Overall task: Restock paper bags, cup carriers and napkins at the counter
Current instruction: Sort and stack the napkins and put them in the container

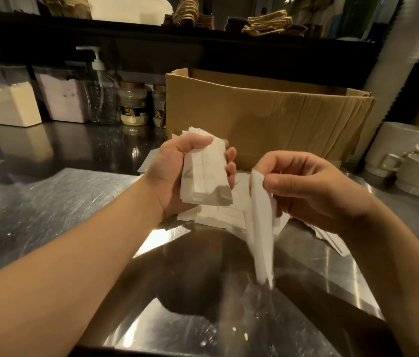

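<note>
Steel counter (49,202), one. Right hand (314,186), one: thumb and fingers pinch one hanging white paper bag (260,233), blurred. Left hand (177,173), one: fingers curled round a small stack of flat white paper bags (204,173). Loose heap of white paper bags (218,215): on counter under both hands, count unclear. Behind heap: brown cardboard box (262,119), one, open; left of box, two lidded glass jars (133,103).

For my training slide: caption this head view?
Left hand grips stacked white paper bags; right hand pinches another bag.
</note>
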`<action>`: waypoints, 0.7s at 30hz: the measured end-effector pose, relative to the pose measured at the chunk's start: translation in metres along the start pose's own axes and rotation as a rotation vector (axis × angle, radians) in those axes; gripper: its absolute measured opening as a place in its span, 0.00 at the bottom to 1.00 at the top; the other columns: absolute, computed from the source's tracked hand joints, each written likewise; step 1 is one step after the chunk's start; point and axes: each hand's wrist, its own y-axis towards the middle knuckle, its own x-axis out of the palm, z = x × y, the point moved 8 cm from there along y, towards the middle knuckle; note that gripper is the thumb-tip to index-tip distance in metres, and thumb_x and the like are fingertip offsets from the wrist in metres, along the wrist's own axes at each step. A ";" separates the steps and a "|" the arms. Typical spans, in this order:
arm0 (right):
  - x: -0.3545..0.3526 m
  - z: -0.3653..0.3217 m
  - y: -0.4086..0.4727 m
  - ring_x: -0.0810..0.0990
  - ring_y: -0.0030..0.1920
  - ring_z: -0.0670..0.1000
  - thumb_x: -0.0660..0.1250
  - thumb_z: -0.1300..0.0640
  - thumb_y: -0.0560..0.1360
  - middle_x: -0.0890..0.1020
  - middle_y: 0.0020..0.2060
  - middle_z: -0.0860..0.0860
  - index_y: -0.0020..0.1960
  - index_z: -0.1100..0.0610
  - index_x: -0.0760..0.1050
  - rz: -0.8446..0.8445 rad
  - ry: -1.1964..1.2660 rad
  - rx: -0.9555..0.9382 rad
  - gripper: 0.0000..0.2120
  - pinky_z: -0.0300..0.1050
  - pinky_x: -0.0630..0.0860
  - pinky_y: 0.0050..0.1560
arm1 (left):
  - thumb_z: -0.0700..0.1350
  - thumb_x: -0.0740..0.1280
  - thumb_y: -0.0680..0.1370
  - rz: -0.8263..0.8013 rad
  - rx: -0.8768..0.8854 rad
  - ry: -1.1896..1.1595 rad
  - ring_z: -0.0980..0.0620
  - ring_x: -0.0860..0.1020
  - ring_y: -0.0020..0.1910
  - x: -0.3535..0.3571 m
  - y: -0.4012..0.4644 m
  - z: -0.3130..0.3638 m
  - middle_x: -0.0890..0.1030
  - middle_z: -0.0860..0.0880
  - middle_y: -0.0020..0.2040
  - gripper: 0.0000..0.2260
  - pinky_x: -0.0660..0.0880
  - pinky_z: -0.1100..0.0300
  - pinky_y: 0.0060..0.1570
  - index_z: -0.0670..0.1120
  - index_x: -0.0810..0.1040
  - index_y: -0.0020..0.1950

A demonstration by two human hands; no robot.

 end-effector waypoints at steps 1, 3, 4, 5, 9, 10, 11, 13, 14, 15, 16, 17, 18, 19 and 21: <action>-0.002 -0.002 0.001 0.85 0.47 0.53 0.76 0.51 0.72 0.84 0.47 0.56 0.49 0.57 0.83 0.051 0.001 -0.023 0.10 0.45 0.83 0.44 | 0.49 0.67 0.72 0.005 -0.006 0.063 0.47 0.80 0.47 0.001 -0.001 -0.001 0.81 0.45 0.51 0.22 0.79 0.49 0.53 0.46 0.75 0.66; -0.008 -0.002 0.002 0.85 0.49 0.54 0.73 0.51 0.71 0.84 0.48 0.55 0.46 0.54 0.84 0.183 -0.057 -0.053 0.08 0.46 0.83 0.44 | 0.51 0.66 0.72 0.025 -0.023 0.182 0.46 0.81 0.48 0.002 -0.002 -0.004 0.83 0.45 0.50 0.21 0.80 0.49 0.51 0.47 0.78 0.64; -0.010 -0.002 0.003 0.84 0.48 0.53 0.72 0.51 0.71 0.84 0.48 0.54 0.45 0.53 0.83 0.254 -0.099 -0.065 0.07 0.47 0.82 0.44 | 0.51 0.67 0.71 0.039 -0.033 0.229 0.46 0.82 0.47 0.001 -0.002 -0.005 0.83 0.45 0.50 0.21 0.80 0.49 0.50 0.48 0.80 0.63; -0.014 0.000 0.003 0.83 0.46 0.53 0.72 0.51 0.72 0.84 0.47 0.53 0.45 0.54 0.83 0.319 -0.137 -0.079 0.07 0.47 0.81 0.42 | 0.52 0.67 0.71 0.051 -0.039 0.262 0.46 0.81 0.48 0.000 -0.002 -0.006 0.83 0.45 0.50 0.22 0.79 0.48 0.51 0.48 0.81 0.63; -0.013 0.001 0.005 0.81 0.42 0.51 0.71 0.55 0.76 0.83 0.44 0.52 0.44 0.55 0.82 0.297 -0.069 -0.107 0.04 0.46 0.79 0.41 | 0.50 0.67 0.72 0.046 -0.035 0.204 0.46 0.82 0.47 0.002 -0.001 -0.008 0.83 0.44 0.51 0.22 0.80 0.49 0.51 0.46 0.80 0.65; -0.007 -0.001 0.006 0.82 0.43 0.51 0.71 0.55 0.74 0.83 0.44 0.52 0.45 0.55 0.82 0.183 0.042 -0.115 0.03 0.46 0.80 0.43 | 0.50 0.67 0.72 0.038 -0.037 0.169 0.47 0.82 0.45 0.003 -0.001 -0.008 0.84 0.44 0.49 0.21 0.81 0.50 0.49 0.46 0.79 0.65; 0.001 -0.005 0.006 0.82 0.44 0.50 0.73 0.55 0.74 0.83 0.43 0.51 0.46 0.54 0.81 0.070 0.166 -0.127 0.04 0.45 0.80 0.45 | 0.50 0.66 0.72 0.034 -0.043 0.156 0.47 0.82 0.44 0.004 -0.001 -0.009 0.84 0.45 0.48 0.23 0.81 0.51 0.49 0.46 0.78 0.66; 0.012 -0.008 0.006 0.83 0.42 0.50 0.74 0.56 0.73 0.83 0.41 0.52 0.46 0.55 0.81 -0.036 0.300 -0.132 0.05 0.45 0.81 0.43 | 0.51 0.66 0.72 0.027 -0.045 0.188 0.48 0.81 0.44 0.005 -0.001 -0.010 0.84 0.45 0.47 0.25 0.81 0.51 0.49 0.46 0.76 0.69; 0.009 -0.007 0.007 0.83 0.40 0.50 0.72 0.58 0.73 0.83 0.40 0.52 0.46 0.56 0.80 0.014 0.286 -0.129 0.03 0.44 0.81 0.42 | 0.51 0.66 0.72 0.029 -0.045 0.204 0.48 0.82 0.43 0.005 -0.001 -0.010 0.84 0.45 0.46 0.23 0.81 0.52 0.48 0.46 0.77 0.66; 0.005 -0.006 0.007 0.84 0.39 0.50 0.70 0.60 0.73 0.83 0.39 0.53 0.45 0.56 0.80 0.092 0.232 -0.116 0.02 0.43 0.82 0.40 | 0.51 0.65 0.72 0.035 -0.049 0.215 0.48 0.82 0.41 0.006 -0.001 -0.010 0.84 0.45 0.44 0.20 0.81 0.52 0.46 0.47 0.78 0.62; 0.001 -0.005 0.007 0.84 0.38 0.50 0.67 0.61 0.73 0.83 0.39 0.53 0.44 0.56 0.80 0.180 0.151 -0.096 0.03 0.42 0.82 0.39 | 0.51 0.65 0.71 0.048 -0.047 0.231 0.49 0.82 0.39 0.005 -0.001 -0.009 0.85 0.46 0.42 0.18 0.82 0.53 0.44 0.48 0.78 0.59; -0.004 -0.003 0.006 0.85 0.39 0.50 0.66 0.59 0.74 0.84 0.40 0.53 0.45 0.56 0.80 0.251 0.067 -0.074 0.04 0.42 0.82 0.39 | 0.52 0.65 0.71 0.063 -0.038 0.258 0.49 0.83 0.38 0.004 -0.002 -0.009 0.85 0.47 0.40 0.16 0.82 0.53 0.42 0.48 0.78 0.57; -0.007 -0.001 0.005 0.85 0.41 0.50 0.68 0.57 0.76 0.84 0.42 0.52 0.46 0.55 0.80 0.297 -0.003 -0.058 0.03 0.43 0.82 0.39 | 0.52 0.65 0.70 0.081 -0.026 0.292 0.49 0.83 0.38 0.001 -0.001 -0.008 0.85 0.47 0.40 0.16 0.82 0.53 0.42 0.49 0.78 0.55; -0.009 0.001 0.004 0.85 0.43 0.50 0.70 0.56 0.77 0.84 0.44 0.51 0.47 0.55 0.79 0.339 -0.071 -0.042 0.03 0.44 0.83 0.41 | 0.53 0.66 0.69 0.095 -0.019 0.319 0.49 0.82 0.39 -0.001 -0.001 -0.007 0.84 0.47 0.40 0.16 0.81 0.53 0.43 0.49 0.79 0.55; -0.014 0.005 0.004 0.84 0.45 0.49 0.70 0.55 0.77 0.85 0.46 0.48 0.49 0.53 0.80 0.442 -0.223 -0.015 0.03 0.48 0.84 0.43 | 0.53 0.67 0.69 0.113 -0.011 0.345 0.48 0.82 0.41 -0.002 -0.001 -0.006 0.84 0.47 0.41 0.16 0.80 0.52 0.45 0.49 0.80 0.54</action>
